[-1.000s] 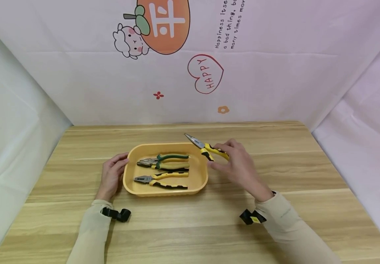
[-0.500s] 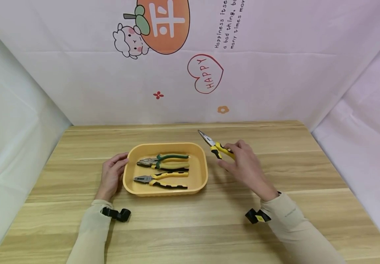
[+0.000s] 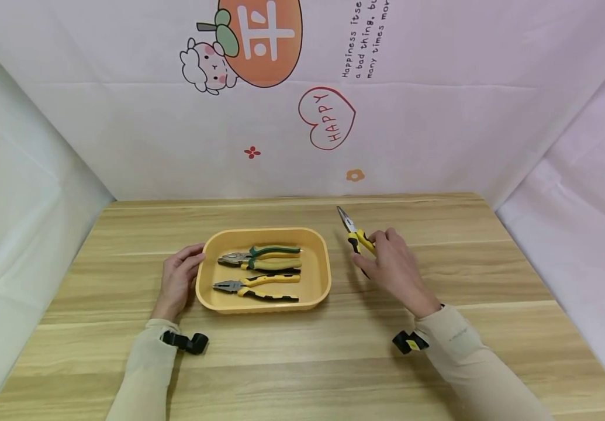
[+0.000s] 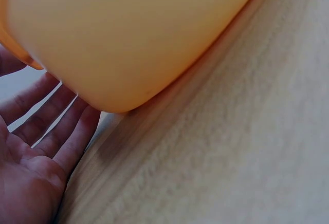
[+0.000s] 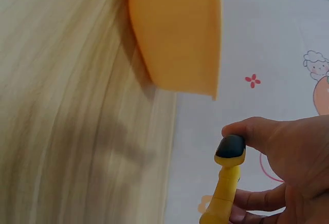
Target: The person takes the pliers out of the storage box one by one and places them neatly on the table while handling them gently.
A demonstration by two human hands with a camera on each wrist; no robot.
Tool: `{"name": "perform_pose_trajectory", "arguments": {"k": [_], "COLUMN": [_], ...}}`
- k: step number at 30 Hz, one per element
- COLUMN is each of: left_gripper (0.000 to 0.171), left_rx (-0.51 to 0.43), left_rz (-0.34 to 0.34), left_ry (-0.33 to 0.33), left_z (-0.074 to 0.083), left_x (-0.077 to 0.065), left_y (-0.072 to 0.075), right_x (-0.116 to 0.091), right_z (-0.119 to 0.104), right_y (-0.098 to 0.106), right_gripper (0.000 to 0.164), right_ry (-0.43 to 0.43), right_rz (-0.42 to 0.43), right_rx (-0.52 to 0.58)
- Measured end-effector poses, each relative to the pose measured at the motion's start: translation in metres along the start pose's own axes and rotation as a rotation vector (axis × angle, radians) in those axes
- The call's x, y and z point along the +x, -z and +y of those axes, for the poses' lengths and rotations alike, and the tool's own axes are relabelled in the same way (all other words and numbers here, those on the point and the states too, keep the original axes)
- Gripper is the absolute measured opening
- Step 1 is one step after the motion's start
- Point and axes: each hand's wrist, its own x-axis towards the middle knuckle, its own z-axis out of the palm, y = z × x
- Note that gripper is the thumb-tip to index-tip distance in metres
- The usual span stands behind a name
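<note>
My right hand (image 3: 398,272) holds a pair of long-nose pliers (image 3: 353,230) with yellow-and-black handles, right of a yellow plastic basin (image 3: 314,266). Their tips point to the back and slightly left, and the handles are spread. In the right wrist view, thumb and fingers grip the handles (image 5: 224,196) above the table. My left hand (image 3: 177,280) rests against the basin's left end, its fingers nearly straight along the outer wall (image 4: 133,39). Inside lie combination pliers (image 3: 260,289) with yellow-and-black handles and, behind them, green-and-yellow-handled pliers (image 3: 265,257), overlapping so their number is unclear.
The wooden table (image 3: 291,362) extends on all sides of the basin. A white printed cloth (image 3: 176,140) hangs along the table's back edge, with white cloth at both sides too. Small black cameras (image 3: 192,343) are strapped to both wrists.
The right hand has carried the long-nose pliers rightward from over the basin's right rim to beside it, turning their tips more toward the back. Left hand and basin stay in place.
</note>
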Motion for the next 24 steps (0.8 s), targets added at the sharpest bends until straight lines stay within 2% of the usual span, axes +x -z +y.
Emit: {"name": "perform_pose_trajectory", "arguments": {"k": [5, 11, 18, 24], "left_gripper": [0.031, 0.036, 0.037, 0.032], "left_rx": [0.004, 0.002, 0.014, 0.007], "left_rz": [-0.001, 0.000, -0.003, -0.004], "left_ry": [-0.001, 0.000, 0.002, -0.004], "left_z": [0.000, 0.000, 0.001, 0.001], "left_x": [0.000, 0.000, 0.000, 0.000], "left_y": [0.000, 0.000, 0.000, 0.000], "right_x": [0.002, 0.004, 0.007, 0.009], "right_z": [0.005, 0.010, 0.014, 0.016], "right_y": [-0.004, -0.010, -0.019, -0.026], "right_gripper": [0.052, 0.052, 0.044, 0.043], "right_ry": [-0.035, -0.060, -0.088, -0.118], "right_rz": [-0.021, -0.068, -0.074, -0.090], "right_rx": [-0.011, -0.040, -0.089, -0.104]}}
